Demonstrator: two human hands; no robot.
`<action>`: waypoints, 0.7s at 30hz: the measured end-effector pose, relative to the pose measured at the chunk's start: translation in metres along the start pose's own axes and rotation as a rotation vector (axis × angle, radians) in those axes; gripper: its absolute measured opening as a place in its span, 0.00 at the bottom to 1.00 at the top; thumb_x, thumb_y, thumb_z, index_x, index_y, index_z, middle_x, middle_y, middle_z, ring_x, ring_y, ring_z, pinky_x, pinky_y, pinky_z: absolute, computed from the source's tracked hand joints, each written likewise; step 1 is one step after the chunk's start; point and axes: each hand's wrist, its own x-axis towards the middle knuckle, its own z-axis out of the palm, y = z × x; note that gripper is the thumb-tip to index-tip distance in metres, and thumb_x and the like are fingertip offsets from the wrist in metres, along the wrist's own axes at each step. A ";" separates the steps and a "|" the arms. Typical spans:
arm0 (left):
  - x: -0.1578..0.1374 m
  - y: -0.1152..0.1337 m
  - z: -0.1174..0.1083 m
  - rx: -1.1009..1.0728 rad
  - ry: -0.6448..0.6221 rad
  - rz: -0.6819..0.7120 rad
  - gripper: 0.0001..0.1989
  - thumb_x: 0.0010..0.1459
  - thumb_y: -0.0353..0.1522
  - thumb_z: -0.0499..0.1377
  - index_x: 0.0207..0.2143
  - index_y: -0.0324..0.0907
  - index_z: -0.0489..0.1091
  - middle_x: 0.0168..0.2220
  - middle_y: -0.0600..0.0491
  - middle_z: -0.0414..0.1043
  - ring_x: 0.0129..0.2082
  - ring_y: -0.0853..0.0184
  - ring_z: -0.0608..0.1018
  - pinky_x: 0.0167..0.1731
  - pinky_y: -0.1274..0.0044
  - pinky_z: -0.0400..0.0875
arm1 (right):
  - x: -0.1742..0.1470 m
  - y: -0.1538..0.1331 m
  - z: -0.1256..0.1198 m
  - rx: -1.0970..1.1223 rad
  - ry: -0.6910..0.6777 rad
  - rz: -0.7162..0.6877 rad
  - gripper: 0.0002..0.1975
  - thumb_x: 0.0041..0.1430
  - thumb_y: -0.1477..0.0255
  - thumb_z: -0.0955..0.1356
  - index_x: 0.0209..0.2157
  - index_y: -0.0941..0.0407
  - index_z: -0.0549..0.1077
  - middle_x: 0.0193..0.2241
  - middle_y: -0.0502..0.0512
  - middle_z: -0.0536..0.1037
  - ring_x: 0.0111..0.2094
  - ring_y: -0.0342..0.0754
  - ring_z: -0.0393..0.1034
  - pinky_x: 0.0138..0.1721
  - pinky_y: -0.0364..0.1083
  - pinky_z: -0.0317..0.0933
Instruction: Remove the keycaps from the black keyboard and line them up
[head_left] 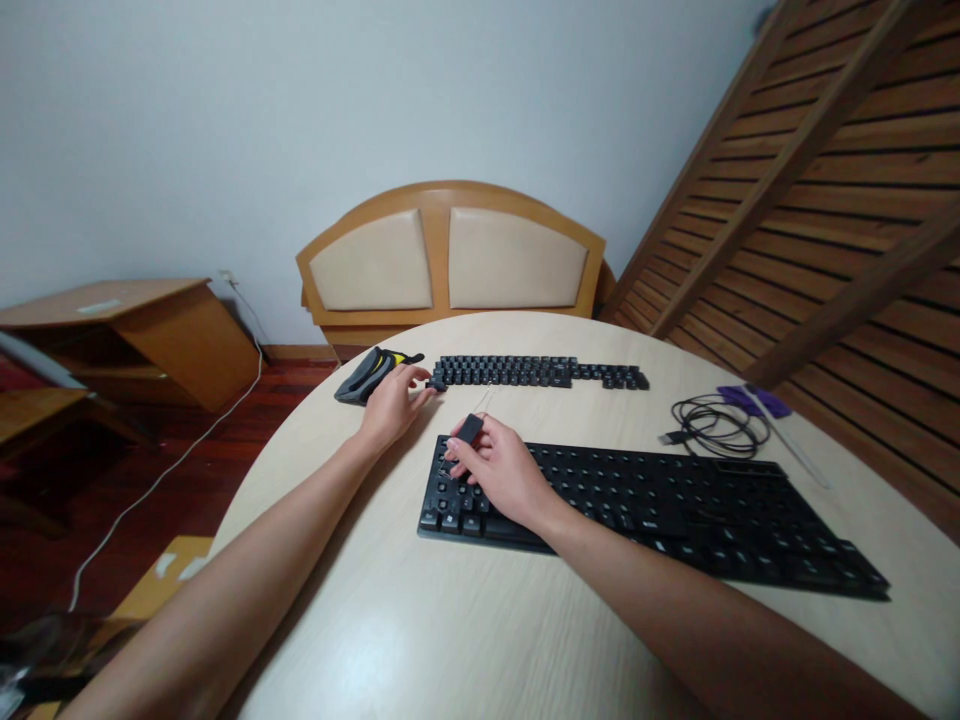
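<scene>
My right hand (499,462) is closed around the black handle of a wire keycap puller (470,429), its thin wires pointing up and away. Beneath that hand lies a black keyboard (652,520), bare of caps over much of its surface, with caps still on at the bottom left corner. Further back, loose black keycaps (510,371) stand in tight rows on the table. At the left end of these rows, my left hand (396,405) pinches a keycap (436,382) with thumb and fingertips, partly hidden by the fingers.
A grey and black fabric item with yellow (369,375) lies beside my left hand. To the right are a coiled black USB cable (716,425), a purple cloth (754,401) and a thin white stick (795,447). The round table (360,620) faces a wooden headboard (439,250).
</scene>
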 end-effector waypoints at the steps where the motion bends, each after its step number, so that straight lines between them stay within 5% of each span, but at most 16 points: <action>1: -0.002 0.005 -0.003 -0.037 -0.041 0.028 0.10 0.61 0.36 0.58 0.43 0.41 0.70 0.42 0.47 0.74 0.40 0.59 0.76 0.42 0.69 0.71 | 0.000 0.000 0.000 -0.001 0.001 -0.002 0.04 0.60 0.73 0.68 0.37 0.57 0.68 0.30 0.51 0.78 0.25 0.41 0.75 0.25 0.40 0.68; 10: -0.031 0.055 -0.020 -0.356 -0.416 0.218 0.09 0.60 0.32 0.58 0.43 0.40 0.71 0.43 0.47 0.76 0.42 0.61 0.78 0.43 0.72 0.73 | -0.002 -0.003 0.000 -0.003 0.055 -0.076 0.07 0.59 0.70 0.68 0.37 0.57 0.69 0.32 0.53 0.78 0.25 0.41 0.74 0.24 0.40 0.67; 17: -0.050 0.063 -0.031 -0.243 -0.469 0.323 0.10 0.65 0.36 0.55 0.45 0.41 0.69 0.41 0.48 0.74 0.40 0.61 0.76 0.43 0.70 0.70 | 0.000 -0.005 -0.004 -0.011 0.049 -0.087 0.07 0.59 0.69 0.69 0.37 0.56 0.69 0.31 0.51 0.77 0.25 0.42 0.73 0.24 0.40 0.66; 21: -0.049 0.061 -0.033 -0.201 -0.463 0.404 0.13 0.63 0.41 0.58 0.45 0.43 0.69 0.45 0.47 0.73 0.46 0.58 0.74 0.48 0.68 0.69 | 0.003 -0.011 -0.019 -0.103 -0.135 -0.013 0.07 0.57 0.69 0.70 0.34 0.56 0.69 0.28 0.50 0.76 0.26 0.44 0.73 0.24 0.40 0.64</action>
